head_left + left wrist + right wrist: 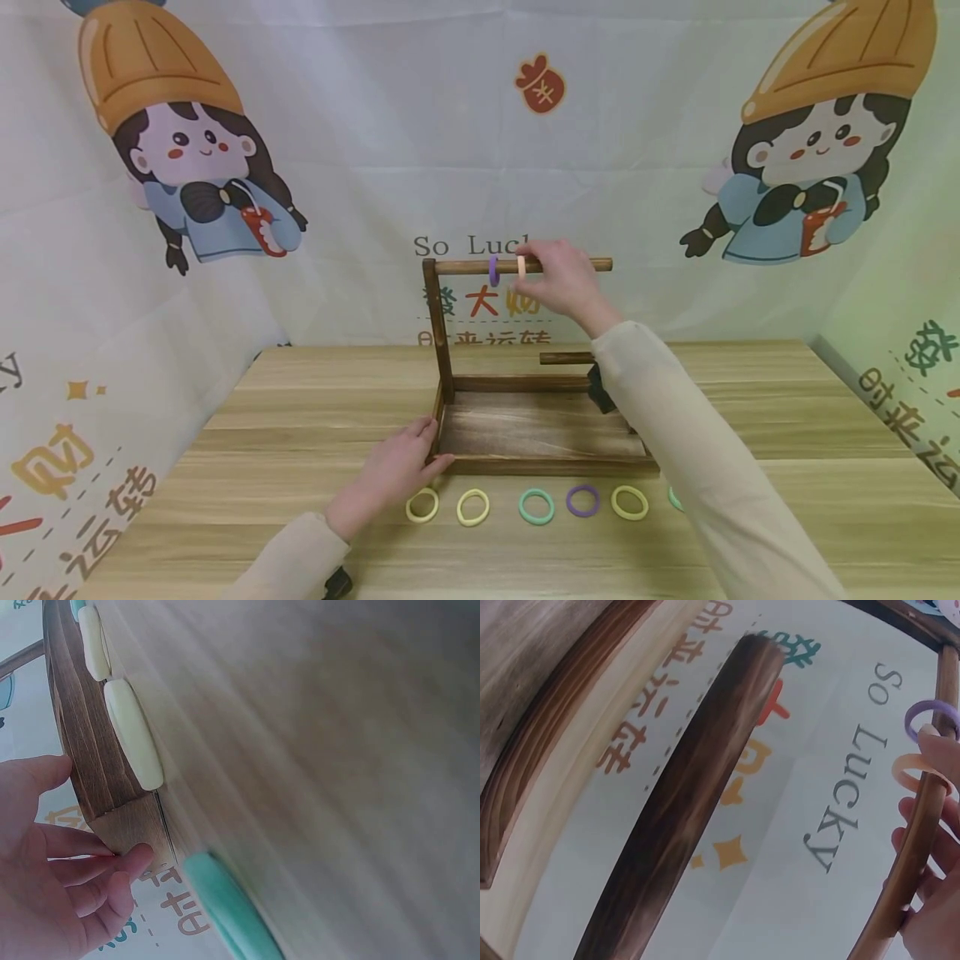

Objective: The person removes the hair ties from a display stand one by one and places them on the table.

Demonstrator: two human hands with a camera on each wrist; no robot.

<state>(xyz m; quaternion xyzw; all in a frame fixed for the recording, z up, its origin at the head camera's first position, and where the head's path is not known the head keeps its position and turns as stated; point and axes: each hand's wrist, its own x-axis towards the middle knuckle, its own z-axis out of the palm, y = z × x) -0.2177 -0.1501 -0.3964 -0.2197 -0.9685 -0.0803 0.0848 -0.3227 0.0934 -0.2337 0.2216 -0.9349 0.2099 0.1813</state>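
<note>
A dark wooden rack [547, 467] with a tray base and an upper rod [461, 267] stands on the table. My right hand [562, 279] pinches a peach ring [521, 266] that encircles this rod; in the right wrist view, thumb and fingertips are at the ring [909, 763]. A purple ring [493, 272] hangs on the rod just to the left, nearer the post. At the rack's front left corner, my left hand [390, 471] holds the frame, thumb on one side and fingers on the other in the left wrist view.
Yellow rings [472, 507], green rings [536, 507] and a purple ring [582, 501] lie in a row before the rack. A lower rod [566, 358] juts left beneath my right forearm. A printed cloth [360, 167] hangs behind the table [300, 400].
</note>
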